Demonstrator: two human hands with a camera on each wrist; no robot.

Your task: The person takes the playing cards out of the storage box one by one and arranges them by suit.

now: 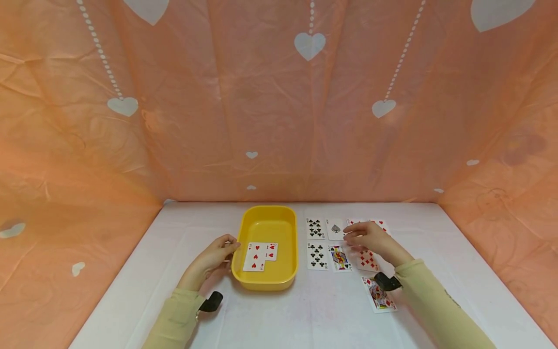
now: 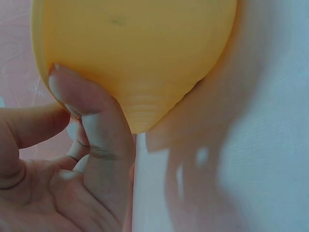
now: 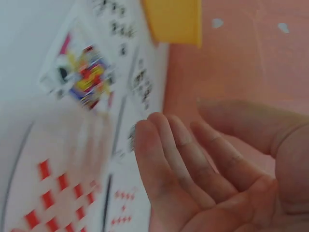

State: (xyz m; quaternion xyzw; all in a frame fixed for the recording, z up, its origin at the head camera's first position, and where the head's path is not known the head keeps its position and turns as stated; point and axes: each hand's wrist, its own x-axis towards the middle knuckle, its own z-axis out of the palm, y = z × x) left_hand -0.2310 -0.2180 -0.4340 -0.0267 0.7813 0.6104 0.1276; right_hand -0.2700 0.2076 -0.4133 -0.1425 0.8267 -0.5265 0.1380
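At the left side of the yellow tray [image 1: 275, 229], my left hand [image 1: 212, 258] pinches the rim. In the left wrist view the thumb [image 2: 89, 96] presses against the tray's wall. Two overlapping heart cards [image 1: 255, 264] lie face up inside the tray. My right hand [image 1: 374, 238] hovers over the laid-out cards with nothing in it, its fingers [image 3: 166, 164] extended and slightly bent. Close to its fingertips is the ace of spades [image 1: 334, 229]. Below it are the jack of spades [image 1: 340, 258] and a diamond card [image 1: 367, 261]. The hand partly hides the back-row red cards [image 1: 380, 225].
Two club cards [image 1: 316, 229] stand one behind the other just right of the tray. Nearer the front, a diamond face card [image 1: 378, 296] lies under the right wrist's black camera [image 1: 387, 281]. A peach curtain [image 1: 270, 121] with white hearts encloses the white table [image 1: 279, 320].
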